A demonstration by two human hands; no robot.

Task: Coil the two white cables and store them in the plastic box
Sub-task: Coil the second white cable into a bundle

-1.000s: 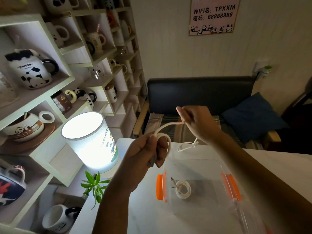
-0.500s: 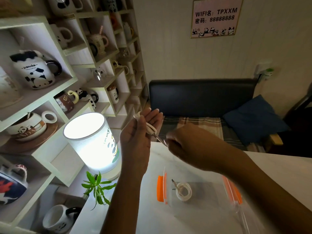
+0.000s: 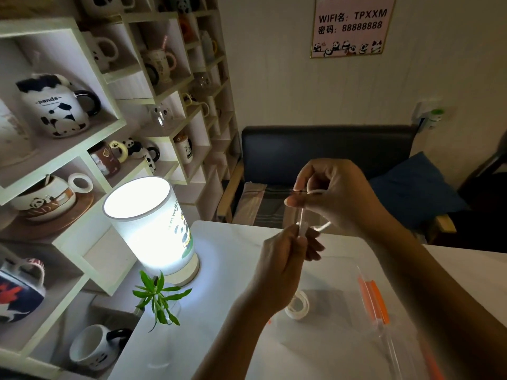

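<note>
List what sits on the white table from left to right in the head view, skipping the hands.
Small green plant → lit panda lamp → coiled white cable inside the clear plastic box → the box's orange latch.

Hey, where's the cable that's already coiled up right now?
In the head view, the coiled cable lies on the floor of the clear plastic box, lower right of centre, just beside the left hand's wrist.
</note>
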